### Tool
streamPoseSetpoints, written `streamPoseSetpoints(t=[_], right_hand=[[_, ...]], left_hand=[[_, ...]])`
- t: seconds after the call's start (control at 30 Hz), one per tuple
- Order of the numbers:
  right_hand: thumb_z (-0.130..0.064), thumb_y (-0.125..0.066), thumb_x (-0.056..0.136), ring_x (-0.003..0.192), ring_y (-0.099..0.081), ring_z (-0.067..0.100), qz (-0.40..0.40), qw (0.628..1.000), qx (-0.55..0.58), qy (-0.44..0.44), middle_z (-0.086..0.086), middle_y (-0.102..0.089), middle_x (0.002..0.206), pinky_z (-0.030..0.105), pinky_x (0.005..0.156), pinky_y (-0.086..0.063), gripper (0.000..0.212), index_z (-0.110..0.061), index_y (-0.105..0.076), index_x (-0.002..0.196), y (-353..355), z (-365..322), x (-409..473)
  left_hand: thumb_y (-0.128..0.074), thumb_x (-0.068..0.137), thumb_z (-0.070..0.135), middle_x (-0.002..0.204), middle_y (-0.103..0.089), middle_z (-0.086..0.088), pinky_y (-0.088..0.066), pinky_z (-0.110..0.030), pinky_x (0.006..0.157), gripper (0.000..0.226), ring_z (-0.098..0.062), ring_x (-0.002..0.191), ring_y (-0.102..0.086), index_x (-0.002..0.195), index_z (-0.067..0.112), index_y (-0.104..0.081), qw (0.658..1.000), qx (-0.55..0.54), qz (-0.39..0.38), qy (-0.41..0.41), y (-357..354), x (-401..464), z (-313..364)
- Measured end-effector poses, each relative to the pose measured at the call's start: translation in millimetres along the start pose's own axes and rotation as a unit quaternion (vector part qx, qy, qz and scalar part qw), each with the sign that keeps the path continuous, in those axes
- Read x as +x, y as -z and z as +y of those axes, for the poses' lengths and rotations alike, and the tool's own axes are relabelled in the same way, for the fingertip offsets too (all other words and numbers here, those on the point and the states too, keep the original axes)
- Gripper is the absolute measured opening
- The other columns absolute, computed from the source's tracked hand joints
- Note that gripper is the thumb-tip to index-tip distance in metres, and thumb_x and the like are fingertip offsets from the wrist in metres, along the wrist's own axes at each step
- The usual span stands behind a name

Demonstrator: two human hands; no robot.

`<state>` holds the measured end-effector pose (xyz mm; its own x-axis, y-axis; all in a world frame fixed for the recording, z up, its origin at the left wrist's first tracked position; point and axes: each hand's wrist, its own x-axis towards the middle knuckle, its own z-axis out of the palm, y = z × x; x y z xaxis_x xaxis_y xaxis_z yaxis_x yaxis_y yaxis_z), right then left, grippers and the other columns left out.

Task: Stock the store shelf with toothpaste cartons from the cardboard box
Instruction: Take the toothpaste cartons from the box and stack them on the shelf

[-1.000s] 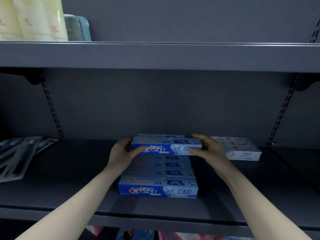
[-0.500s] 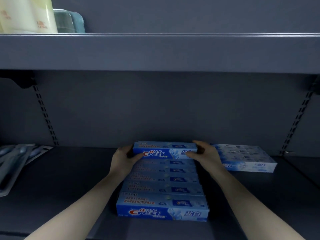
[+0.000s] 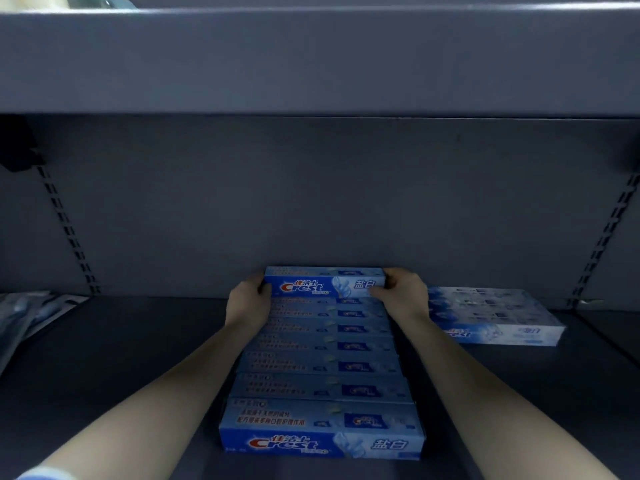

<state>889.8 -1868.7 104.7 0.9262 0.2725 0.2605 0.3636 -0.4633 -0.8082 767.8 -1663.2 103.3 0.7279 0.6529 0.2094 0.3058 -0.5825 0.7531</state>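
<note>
A blue toothpaste carton [image 3: 323, 284] sits raised on top of the far end of a row of several blue cartons [image 3: 322, 372], close to the shelf's back wall. My left hand [image 3: 246, 303] grips its left end and my right hand [image 3: 403, 292] grips its right end. The row runs from the back wall toward me along the dark grey shelf [image 3: 121, 358], ending in a front carton [image 3: 320, 429] that shows its printed face. The cardboard box is out of view.
A pale blue-white group of cartons [image 3: 491, 315] lies flat to the right of my right hand. Grey flat packs [image 3: 24, 313] lie at the shelf's left end. The upper shelf [image 3: 311, 60] overhangs closely. Slotted uprights stand at both sides.
Both hands have carried the held carton farther back to the rear of the row. The view has moved in closer and lower under the upper shelf.
</note>
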Motion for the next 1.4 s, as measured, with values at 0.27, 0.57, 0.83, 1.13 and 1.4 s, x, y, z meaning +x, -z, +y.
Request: streamPoseSetpoints(t=[0.27,0.57,0.83,1.13,1.4], right_hand=[[-0.029,-0.064,0.085,0.067,-0.055,0.018,-0.006,0.992,-0.109,-0.061,0.007,-0.065,0.078,0.02,0.046,-0.03,0.023,-0.011,-0.059,0.072,-3,-3,2],[-0.029,-0.058,0.089,0.071,-0.055,0.02,-0.023,0.989,-0.116,-0.087,0.01,-0.064,0.084,0.022,0.047,-0.031,0.023,-0.007,-0.062,0.084,-8,-8,3],[-0.036,-0.045,0.095,0.078,-0.053,0.024,-0.043,0.986,-0.122,-0.109,0.009,-0.059,0.091,0.028,0.057,-0.035,0.036,-0.004,-0.059,0.098,-3,-10,-13],[-0.038,-0.041,0.095,0.081,-0.055,0.021,-0.055,0.989,-0.119,-0.064,0.008,-0.061,0.095,0.028,0.06,-0.036,0.035,-0.008,-0.058,0.101,9,-28,-56],[-0.042,-0.039,0.096,0.113,-0.049,0.03,-0.071,0.984,-0.164,-0.011,0.011,-0.052,0.125,0.035,0.083,-0.04,0.044,-0.011,-0.049,0.125,34,-40,-121]], left_hand=[[-0.031,0.1,0.015,0.092,-0.054,-0.009,-0.032,-0.026,0.06,0.024,-0.016,0.075,-0.048,0.089,0.006,-0.051,0.999,-0.011,-0.019,0.046,0,12,6],[-0.034,0.099,0.018,0.105,-0.058,-0.015,-0.039,-0.029,0.071,0.031,-0.023,0.086,-0.052,0.108,0.0,-0.057,0.993,-0.027,-0.033,0.106,-7,17,6],[-0.034,0.098,0.027,0.106,-0.059,-0.013,-0.035,-0.03,0.067,0.025,-0.019,0.082,-0.05,0.103,0.009,-0.05,0.996,0.035,-0.068,0.046,0,-2,1],[-0.04,0.09,0.046,0.121,-0.056,-0.005,-0.045,-0.043,0.093,0.04,-0.025,0.111,-0.051,0.119,0.02,-0.048,0.995,0.019,-0.091,-0.031,16,-39,17],[-0.038,0.092,0.057,0.158,-0.013,-0.007,-0.013,-0.038,0.118,0.079,-0.024,0.145,-0.01,0.15,0.01,-0.01,0.984,0.152,-0.068,-0.071,38,-124,45]])
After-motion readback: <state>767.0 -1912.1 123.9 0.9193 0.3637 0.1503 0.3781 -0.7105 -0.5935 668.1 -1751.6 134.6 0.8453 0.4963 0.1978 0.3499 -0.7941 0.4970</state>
